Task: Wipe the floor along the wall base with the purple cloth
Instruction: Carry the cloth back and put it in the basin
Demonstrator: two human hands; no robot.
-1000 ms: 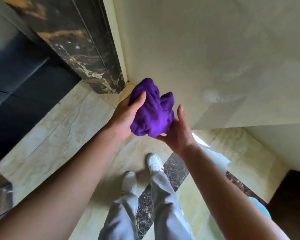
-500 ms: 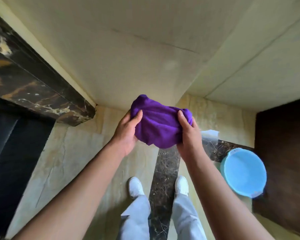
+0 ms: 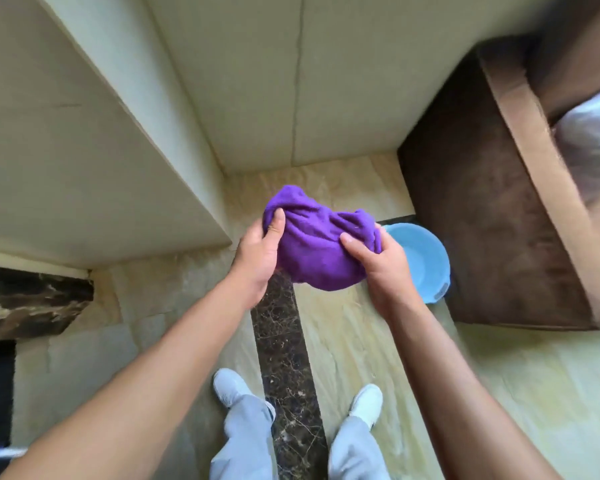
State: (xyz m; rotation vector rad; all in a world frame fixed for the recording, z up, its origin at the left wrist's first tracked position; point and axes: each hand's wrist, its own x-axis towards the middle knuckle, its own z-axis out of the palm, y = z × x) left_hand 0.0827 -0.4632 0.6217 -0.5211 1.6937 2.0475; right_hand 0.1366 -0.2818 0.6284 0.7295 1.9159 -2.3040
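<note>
The purple cloth (image 3: 317,245) is bunched up and held in the air at about waist height, above the floor. My left hand (image 3: 258,259) grips its left side with the thumb on top. My right hand (image 3: 378,261) grips its right side. Beyond the cloth, the cream wall (image 3: 257,81) meets the beige marble floor (image 3: 354,341) at the wall base (image 3: 309,166). I am standing, with both feet astride a dark marble strip (image 3: 284,358).
A light blue basin (image 3: 425,258) sits on the floor right of the cloth, against a brown upholstered piece of furniture (image 3: 492,209). A wall corner juts out at left (image 3: 219,216). A dark marble door frame (image 3: 28,299) lies far left.
The view has swung to the right: the basin and brown furniture came further into view and the dark frame slid left. Both hands kept hold of the cloth and reshaped the bundle.
</note>
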